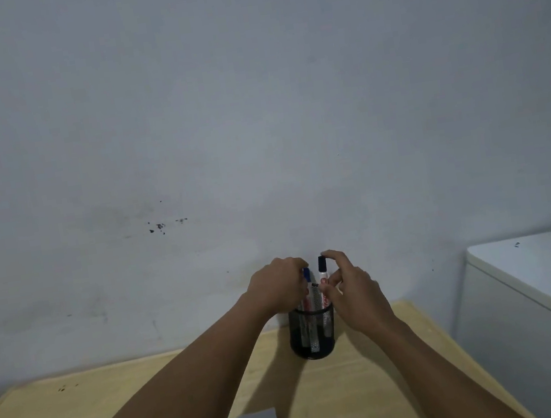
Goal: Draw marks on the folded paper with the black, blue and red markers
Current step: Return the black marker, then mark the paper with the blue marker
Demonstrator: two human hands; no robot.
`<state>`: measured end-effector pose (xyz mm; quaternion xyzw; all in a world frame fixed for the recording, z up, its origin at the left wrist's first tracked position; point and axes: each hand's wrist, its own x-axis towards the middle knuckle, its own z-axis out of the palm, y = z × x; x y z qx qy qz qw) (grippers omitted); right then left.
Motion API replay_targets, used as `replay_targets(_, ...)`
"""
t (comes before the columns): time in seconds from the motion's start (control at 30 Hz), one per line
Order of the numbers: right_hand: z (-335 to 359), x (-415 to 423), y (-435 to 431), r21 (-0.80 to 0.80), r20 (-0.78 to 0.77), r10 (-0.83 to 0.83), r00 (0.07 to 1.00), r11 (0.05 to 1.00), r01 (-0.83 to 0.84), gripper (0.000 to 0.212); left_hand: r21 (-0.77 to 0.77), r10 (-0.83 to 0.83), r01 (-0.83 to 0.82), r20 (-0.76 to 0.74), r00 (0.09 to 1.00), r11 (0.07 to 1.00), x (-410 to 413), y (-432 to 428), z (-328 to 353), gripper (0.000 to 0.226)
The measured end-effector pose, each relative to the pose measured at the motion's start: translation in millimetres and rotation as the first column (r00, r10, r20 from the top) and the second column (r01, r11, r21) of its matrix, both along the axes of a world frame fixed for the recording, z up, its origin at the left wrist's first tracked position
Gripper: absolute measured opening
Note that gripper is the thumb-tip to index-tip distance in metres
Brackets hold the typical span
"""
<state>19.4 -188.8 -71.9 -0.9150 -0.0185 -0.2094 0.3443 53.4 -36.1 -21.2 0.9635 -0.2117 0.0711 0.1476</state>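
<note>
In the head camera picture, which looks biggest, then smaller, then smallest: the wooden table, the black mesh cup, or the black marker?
1. Wooden table, biggest by far.
2. Black mesh cup.
3. Black marker, thinnest; its lower part is hidden in the cup, pinched by the right hand.

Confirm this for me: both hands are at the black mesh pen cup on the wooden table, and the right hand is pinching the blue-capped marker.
Not quite. In the head view the right hand pinches the black-capped marker; the blue-capped marker is by the left hand. Both hands are indeed at the black mesh pen cup on the wooden table.
</note>
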Motion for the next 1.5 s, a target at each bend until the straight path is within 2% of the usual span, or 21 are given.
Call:
replay_targets(0.1, 1.3, 4.2, -1.5, -0.051, 0.026, 0.01, 1.0, 0.999, -0.009, 0.044, -0.028, -0.017, 0.016, -0.021, 1.0, 0.999, 5.7, -2.4, -6.1, 0.036)
replay_targets(0.37, 2.7, 8.9, 0.4, -0.199, 0.068, -0.043, 0.997, 0.978, 0.056, 0.032, -0.111, 0.019, -0.012, 0.059, 0.998, 0.994, 10.7, -3.3, -10.9, 0.026)
replay_targets(0.53, 6.2, 8.3, 1.5, -0.255, -0.016, -0.056, 0.998, 0.966, 0.05, 0.038, -0.219, 0.008, 0.022, 0.134, 0.991, 0.976, 3.8, 0.8, -13.0, 0.016)
replay_targets(0.67, 16.2, -4.5, 6.1, -0.157, 0.004, -0.06, 0.998, 0.986, 0.06, 0.042, -0.398, -0.069, 0.08, 0.043, 0.997, 0.914, -5.8, 2.7, -10.4, 0.015)
replay_targets(0.77, 28.8, -17.1, 10.2, -0.017, 0.041, -0.039, 0.998, 0.999, 0.039, 0.038, -0.529, -0.042, 0.035, -0.002, 0.999, 0.848, -17.7, 7.4, -3.8, 0.018)
replay_targets(0.87, 44.7, -30.9, 15.7, 0.095, -0.023, 0.085, 0.996, 0.992, -0.082, 0.033, -0.669, 0.024, -0.002, 0.023, 0.999, 0.743, -27.8, 23.7, 11.0, 0.021)
replay_targets(1.0, 68.6, -51.2, 33.0, 0.089, -0.093, 0.195, 0.976, 0.978, -0.187, 0.04, -0.903, 0.069, -0.094, -0.071, 0.995, 0.42, -51.5, 57.0, 49.3, 0.014)
replay_targets(1.07, 79.2, -60.1, 44.1, 0.068, -0.07, 0.2, 0.977, 0.978, -0.195, 0.03, -0.949, 0.075, -0.128, -0.111, 0.991, 0.289, -68.1, 76.6, 66.1, 0.013)
replay_targets(1.13, 90.7, -69.9, 55.5, 0.148, 0.011, 0.214, 0.977, 0.966, -0.213, 0.015, -0.965, 0.074, -0.175, -0.163, 0.984, 0.197, -82.5, 98.6, 76.7, 0.014)
replay_targets(1.2, 102.9, -82.6, 67.4, 0.416, 0.09, 0.231, 0.969, 0.875, -0.248, 0.008, -0.964, 0.061, -0.229, -0.222, 0.973, 0.136, -97.5, 119.9, 80.9, 0.015)
replay_targets(1.27, 113.1, -96.9, 82.9, 0.735, 0.135, 0.272, 0.953, 0.618, -0.281, 0.012, -0.956, 0.037, -0.258, -0.256, 0.966, 0.141, -114.3, 136.0, 80.3, 0.019)
replay_targets(1.3, 116.3, -104.1, 92.8, 0.827, 0.154, 0.291, 0.944, 0.485, -0.284, 0.014, -0.951, 0.028, -0.26, -0.259, 0.965, 0.169, -123.7, 141.6, 79.5, 0.022)
replay_targets(1.33, 117.5, -111.1, 103.7, 0.869, 0.164, 0.304, 0.938, 0.405, -0.283, 0.016, -0.944, 0.026, -0.254, -0.254, 0.967, 0.213, -133.0, 145.5, 78.0, 0.024)
replay_targets(1.4, 115.6, -124.9, 126.6, 0.889, 0.166, 0.34, 0.925, 0.354, -0.29, 0.018, -0.927, 0.031, -0.213, -0.214, 0.976, 0.308, -150.1, 150.0, 73.0, 0.027)
replay_targets(1.5, 108.3, -144.5, 151.7, 0.907, 0.173, 0.361, 0.916, 0.304, -0.291, 0.022, -0.915, 0.034, -0.113, -0.108, 0.994, 0.387, -170.0, 157.4, 62.7, 0.031)
